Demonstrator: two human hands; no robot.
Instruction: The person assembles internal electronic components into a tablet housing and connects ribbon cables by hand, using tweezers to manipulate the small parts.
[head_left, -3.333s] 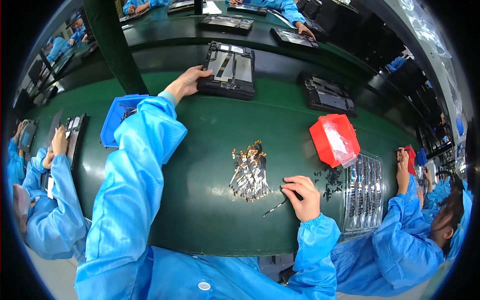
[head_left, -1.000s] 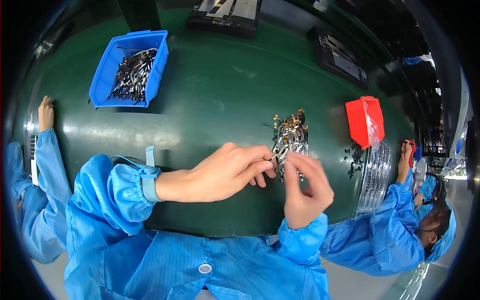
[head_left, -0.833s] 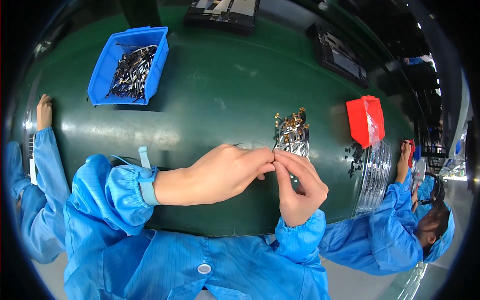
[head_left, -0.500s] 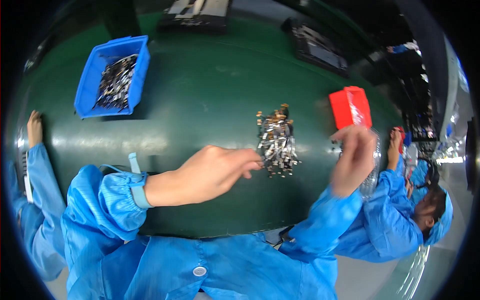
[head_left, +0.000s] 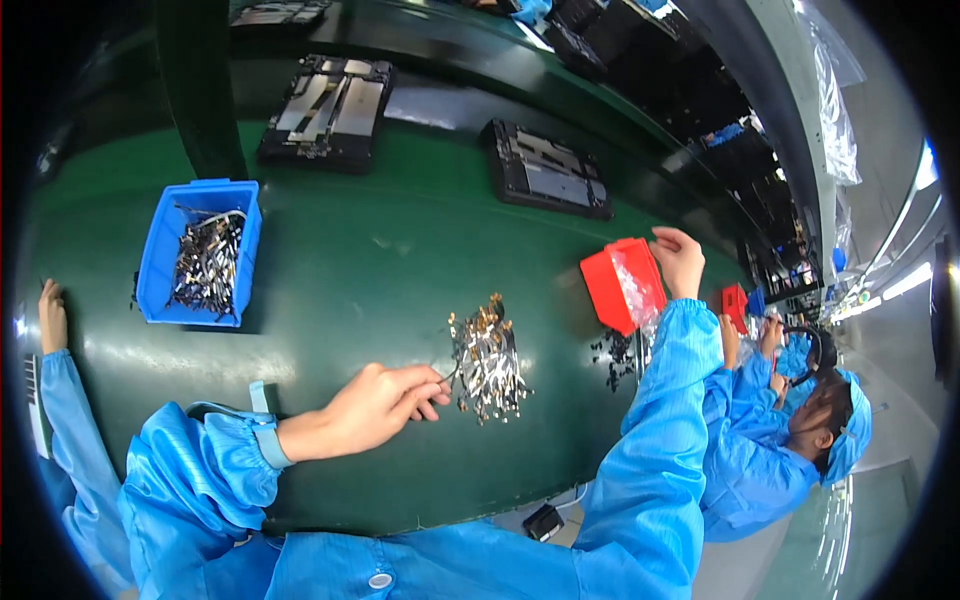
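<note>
My left hand [head_left: 370,408] is closed in a pinch on a thin dark flex cable [head_left: 450,374], at the left edge of a heap of small flex cables [head_left: 492,365]. These are silver, black and gold at the ends. My right hand [head_left: 680,262] is at the right rim of a red bin [head_left: 605,285], its fingers bent together; what they grip, if anything, I cannot make out. Clear plastic bags [head_left: 637,287] show inside the bin. Small black pieces [head_left: 618,358] lie in front of it, beside my right sleeve.
A blue bin [head_left: 250,255] full of flex cables stands at the left on the green table [head_left: 340,270]. Two dark trays with flat devices, one left [head_left: 325,110] and one right [head_left: 550,168], lie behind. Co-workers sit on both sides; one hand [head_left: 53,315] rests at far left.
The view has shifted, so the table things appear lower and further left. My right hand has moved to the red bin's far right rim. My left hand stays by the heap.
</note>
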